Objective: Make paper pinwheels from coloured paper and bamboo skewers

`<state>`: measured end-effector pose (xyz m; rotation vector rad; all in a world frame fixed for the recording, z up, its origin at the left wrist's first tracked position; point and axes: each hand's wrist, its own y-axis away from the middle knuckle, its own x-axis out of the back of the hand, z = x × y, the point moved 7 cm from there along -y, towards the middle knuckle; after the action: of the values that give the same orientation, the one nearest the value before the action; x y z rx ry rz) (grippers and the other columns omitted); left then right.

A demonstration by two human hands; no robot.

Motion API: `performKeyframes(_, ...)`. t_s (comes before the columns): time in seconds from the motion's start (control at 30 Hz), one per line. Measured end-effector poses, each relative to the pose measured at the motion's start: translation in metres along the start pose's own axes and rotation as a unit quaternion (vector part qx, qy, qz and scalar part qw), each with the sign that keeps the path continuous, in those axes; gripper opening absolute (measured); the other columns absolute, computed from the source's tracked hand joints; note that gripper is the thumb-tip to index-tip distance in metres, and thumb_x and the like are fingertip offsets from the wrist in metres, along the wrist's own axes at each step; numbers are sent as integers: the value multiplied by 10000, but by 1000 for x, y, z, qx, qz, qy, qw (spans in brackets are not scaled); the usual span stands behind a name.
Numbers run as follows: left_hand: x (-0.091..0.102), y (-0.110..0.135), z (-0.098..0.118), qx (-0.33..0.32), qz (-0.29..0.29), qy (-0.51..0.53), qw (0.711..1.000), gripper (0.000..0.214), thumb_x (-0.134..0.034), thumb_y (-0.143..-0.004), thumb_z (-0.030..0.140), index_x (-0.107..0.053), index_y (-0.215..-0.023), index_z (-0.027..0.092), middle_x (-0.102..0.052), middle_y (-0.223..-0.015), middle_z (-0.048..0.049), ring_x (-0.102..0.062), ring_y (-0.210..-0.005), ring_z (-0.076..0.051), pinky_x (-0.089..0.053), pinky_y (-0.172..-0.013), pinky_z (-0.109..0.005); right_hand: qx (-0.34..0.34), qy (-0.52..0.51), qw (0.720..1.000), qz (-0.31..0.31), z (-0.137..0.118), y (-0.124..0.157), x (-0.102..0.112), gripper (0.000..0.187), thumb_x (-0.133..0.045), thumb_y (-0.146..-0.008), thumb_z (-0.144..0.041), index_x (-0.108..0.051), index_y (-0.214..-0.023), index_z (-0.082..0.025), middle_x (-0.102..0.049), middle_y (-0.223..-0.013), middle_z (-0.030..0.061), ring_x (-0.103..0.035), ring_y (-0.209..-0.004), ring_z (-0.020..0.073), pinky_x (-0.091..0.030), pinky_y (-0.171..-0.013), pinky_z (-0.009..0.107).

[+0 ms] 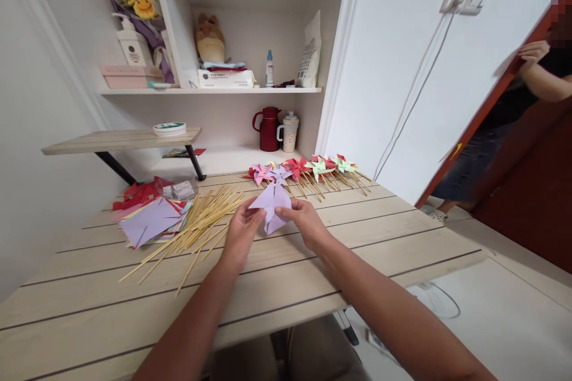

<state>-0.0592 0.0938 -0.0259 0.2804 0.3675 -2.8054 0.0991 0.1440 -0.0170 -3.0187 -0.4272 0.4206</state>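
Both my hands hold one folded lilac paper piece [270, 205] just above the wooden table [313, 274]. My left hand [242, 233] pinches its left edge. My right hand [302, 221] pinches its right edge, fingers closed on the paper. A loose heap of thin wooden sticks [196, 226] lies to the left of my left hand. Further left is a stack of coloured paper sheets [149, 219], lilac on top with red beneath. Behind the paper, a row of finished paper pinwheels on sticks [308, 171] lies at the table's far side.
A small clear box [179, 189] sits by the sheets. A red jug [268, 129] and a cup [289, 131] stand in the alcove behind. Shelves above hold bottles and boxes. Another person [536, 80] stands at a red door at the right.
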Motion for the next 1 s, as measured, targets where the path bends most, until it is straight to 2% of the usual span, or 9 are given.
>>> performKeyframes(0.07, -9, 4, -1, 35, -34, 34, 998, 509, -884, -663, 428, -731, -1072, 166, -742, -1111, -133, -684, -1032, -254, -506, -939, -382, 7, -1, 1000, 4, 0, 0, 1, 332, -894, -539, -379, -763, -722, -135, -712, -677, 37, -564, -612, 154, -426, -658, 313)
performKeyframes(0.13, -13, 8, 0, 48, -37, 43, 997, 452, -910, -622, 385, -759, -984, 161, -762, -1066, -126, -698, -984, -247, -516, -917, -376, 10, 1, 1000, 2, 1, -1, 0, 324, -891, -545, -375, -763, -718, -133, -706, -666, 33, -557, -604, 149, -418, -646, 308)
performKeyframes(0.27, -11, 8, 0, 56, -12, 46, 997, 400, -909, -607, 344, -783, -932, 149, -781, -1000, -116, -702, -908, -219, -520, -883, -350, -1, -4, 1000, -10, 4, -1, -2, 323, -890, -534, -360, -767, -720, -125, -717, -675, 37, -565, -607, 146, -423, -655, 305)
performKeyframes(0.53, -1, 3, -2, 49, 14, 16, 999, 298, -885, -602, 375, -786, -775, 154, -764, -812, -71, -655, -735, -176, -502, -742, -295, -8, -8, 1000, -20, 2, 5, -7, 324, -893, -538, -386, -758, -694, -136, -712, -666, 35, -552, -615, 148, -411, -645, 305)
performKeyframes(0.77, 6, 1, -5, 56, 42, 1, 998, 307, -878, -587, 390, -777, -757, 156, -747, -782, -57, -630, -720, -171, -488, -725, -293, 13, 1, 999, -37, 3, 5, -11, 372, -882, -600, -458, -698, -705, -152, -661, -673, 19, -525, -633, 145, -401, -651, 306)
performKeyframes(0.83, 12, 0, -5, 51, 67, -3, 996, 321, -886, -572, 394, -777, -761, 158, -752, -805, -60, -635, -747, -179, -490, -749, -300, 42, 2, 999, -29, 0, 4, -9, 380, -848, -664, -496, -679, -785, -177, -654, -692, 8, -549, -663, 159, -419, -668, 308)
performKeyframes(0.9, 19, -3, -5, 44, 95, -2, 995, 344, -897, -556, 405, -776, -765, 160, -755, -833, -65, -641, -783, -190, -491, -768, -305, 79, 16, 996, -27, -7, 6, -6, 407, -781, -758, -527, -667, -991, -213, -662, -733, 2, -587, -722, 181, -446, -703, 318)
performKeyframes(1.0, 23, -5, -6, 50, 110, 32, 992, 404, -922, -515, 419, -768, -777, 153, -747, -833, -65, -640, -785, -186, -484, -752, -293, 138, 78, 986, -61, -18, 11, -9, 507, -688, -872, -479, -535, -1308, -270, -690, -860, 17, -638, -851, 208, -484, -788, 348)
